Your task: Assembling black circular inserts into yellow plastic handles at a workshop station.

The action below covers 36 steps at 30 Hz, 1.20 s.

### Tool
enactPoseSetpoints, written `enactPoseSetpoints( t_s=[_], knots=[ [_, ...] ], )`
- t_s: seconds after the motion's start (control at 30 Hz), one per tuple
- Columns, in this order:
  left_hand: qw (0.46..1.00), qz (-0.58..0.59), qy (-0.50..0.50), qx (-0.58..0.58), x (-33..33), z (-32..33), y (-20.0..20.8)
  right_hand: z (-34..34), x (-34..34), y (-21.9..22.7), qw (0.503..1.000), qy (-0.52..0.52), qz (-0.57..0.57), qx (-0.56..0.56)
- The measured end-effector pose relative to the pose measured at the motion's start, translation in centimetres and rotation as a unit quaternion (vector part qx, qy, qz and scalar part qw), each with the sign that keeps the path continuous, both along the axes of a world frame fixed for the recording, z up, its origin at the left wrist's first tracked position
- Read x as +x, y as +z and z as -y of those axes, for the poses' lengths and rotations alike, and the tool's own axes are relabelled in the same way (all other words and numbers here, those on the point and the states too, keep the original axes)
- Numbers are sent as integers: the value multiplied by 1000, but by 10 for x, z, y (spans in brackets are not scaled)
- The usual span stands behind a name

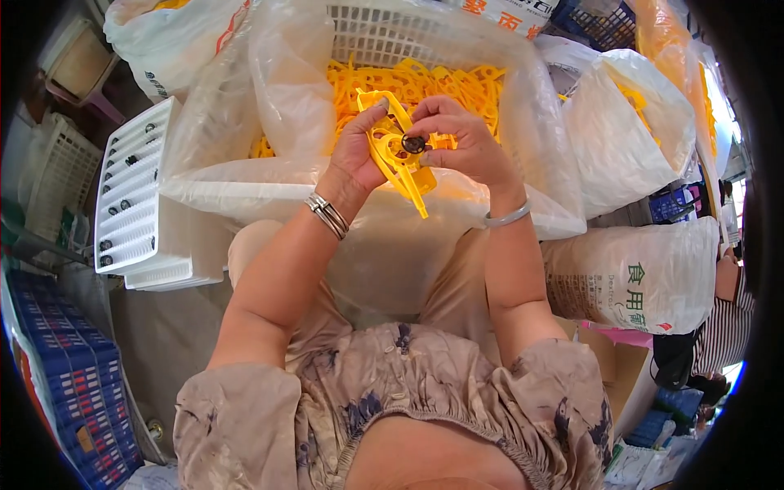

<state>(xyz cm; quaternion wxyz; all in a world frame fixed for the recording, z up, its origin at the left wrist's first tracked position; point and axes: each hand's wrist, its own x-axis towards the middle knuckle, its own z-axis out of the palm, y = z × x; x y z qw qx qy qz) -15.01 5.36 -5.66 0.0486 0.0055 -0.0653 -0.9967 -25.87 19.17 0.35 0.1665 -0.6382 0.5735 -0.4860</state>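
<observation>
My left hand (358, 153) is closed around one side of a yellow plastic frame-like part (418, 183) with openings and a narrow pointed end. My right hand (472, 145) pinches a small black round wheel-like piece (414, 144) between fingers and thumb, right at the yellow part's opening. Whether the black piece is seated in the part or only held against it, I cannot tell. Both hands are above the near side of a white plastic crate (376, 41), lined with clear film and holding a heap of yellow parts (445, 80).
To the left, stacked white ribbed trays (131, 237) hold several black round pieces. White sacks (625, 122) with yellow parts flank the crate, and a full printed sack (629, 273) lies at the right. Blue crates (73, 376) stand lower left. Another person in a striped top (723, 327) is far right.
</observation>
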Motion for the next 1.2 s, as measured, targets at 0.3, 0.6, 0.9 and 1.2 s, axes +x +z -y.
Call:
enactPoseSetpoints(
  t_s=[0.3,0.6,0.9,1.2],
  knots=[
    [1000,18,2,-15,5,-6,11,11,1,-14,995,-30,92,12],
    [1000,16,-14,-19,3,-7,7,19,4,-22,988,-153,-11,-28],
    [999,34,1,-38,4,-10,12,21,7,-23,982,-132,-91,-95],
    [996,-19,-47,-68,7,-13,8,20,7,-14,961,-108,-236,-95]
  ],
)
